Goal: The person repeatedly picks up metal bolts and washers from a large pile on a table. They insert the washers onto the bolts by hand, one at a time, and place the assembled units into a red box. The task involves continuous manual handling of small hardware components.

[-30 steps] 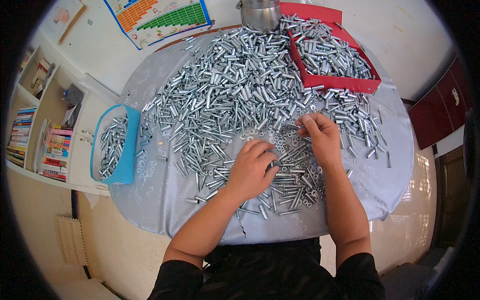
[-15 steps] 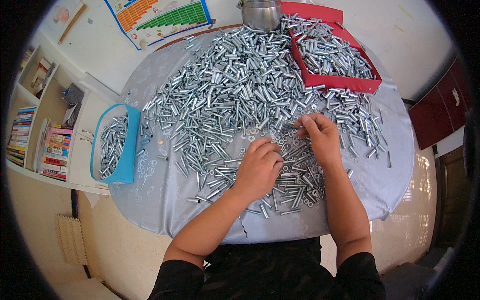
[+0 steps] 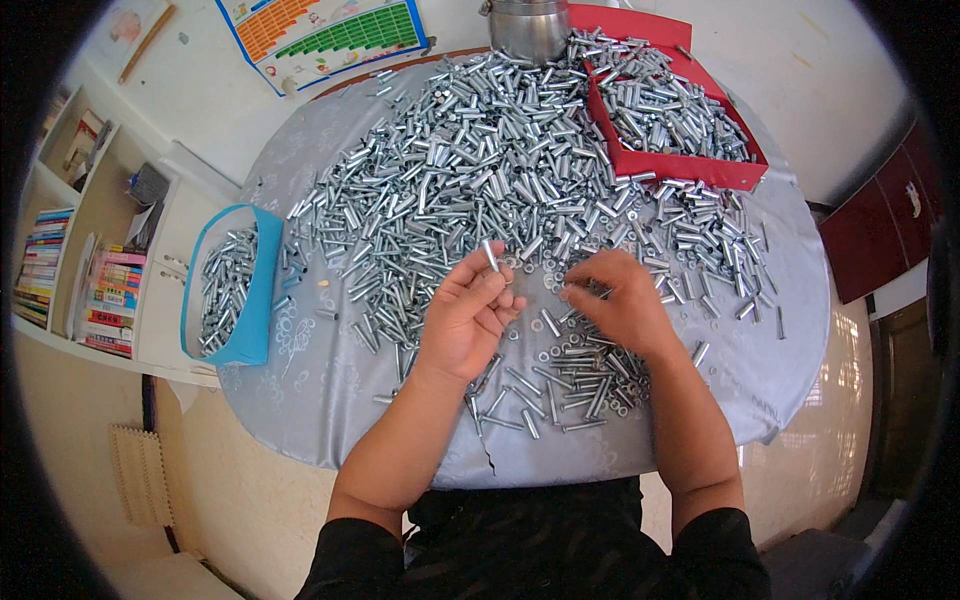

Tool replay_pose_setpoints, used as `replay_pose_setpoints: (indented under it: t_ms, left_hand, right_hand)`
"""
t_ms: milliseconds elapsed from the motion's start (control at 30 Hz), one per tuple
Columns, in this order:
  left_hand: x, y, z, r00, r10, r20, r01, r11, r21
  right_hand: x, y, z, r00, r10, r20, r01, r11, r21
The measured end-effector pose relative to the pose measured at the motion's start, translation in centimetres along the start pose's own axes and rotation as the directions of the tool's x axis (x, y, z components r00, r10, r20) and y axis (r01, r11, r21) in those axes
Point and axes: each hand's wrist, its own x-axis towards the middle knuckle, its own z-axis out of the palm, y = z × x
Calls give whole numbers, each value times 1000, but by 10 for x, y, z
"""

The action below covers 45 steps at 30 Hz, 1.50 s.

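Observation:
My left hand (image 3: 465, 315) is turned palm up over the near part of the pile. Its thumb and forefinger pinch an expansion bolt (image 3: 490, 256), a short silver cylinder that points up and away from me. The other fingers curl in below it. To the right, my right hand (image 3: 622, 300) bends down over scattered washers (image 3: 543, 325), thumb and fingertips together. Whatever its fingertips hold is too small or hidden to make out. Between and below both hands lie loose bolts (image 3: 590, 385) on the silver tablecloth.
A large heap of bolts and sleeves (image 3: 450, 150) spreads over the round table (image 3: 310, 420). Back right stands a red box (image 3: 690, 175) full of them, beside a steel pot (image 3: 528, 35). At the left edge sits a blue basket (image 3: 262, 300), near a bookshelf (image 3: 150, 300).
My left hand has drawn back to the left and turned palm up, now showing the bolt in its fingers. My right hand has moved left and toward me, down to the washers.

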Motion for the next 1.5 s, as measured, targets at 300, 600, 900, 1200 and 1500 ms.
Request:
replay_pose_setpoints:
  t_ms: [300, 600, 900, 1200, 1500]
  left_hand:
    - [-1, -6, 0, 990, 99, -101, -44, 895, 445]
    - [0, -9, -5, 953, 275, -127, -153, 801, 579]
    - [0, -9, -6, 951, 269, -151, -152, 836, 527]
    - [-2, -11, -4, 974, 202, -107, -100, 798, 594]
    - [-9, -21, 9, 992, 109, 57, -117, 690, 714]
  right_hand:
    - [-4, -5, 14, 940, -179, 290, 237, 955, -179]
    - [-4, -1, 17, 958, 278, 66, -283, 892, 354]
    - [1, 3, 12, 883, 448, 140, -407, 582, 704]
    - [0, 4, 15, 904, 398, 156, -381, 584, 717]
    - [-3, -1, 11, 923, 361, 131, -354, 670, 653]
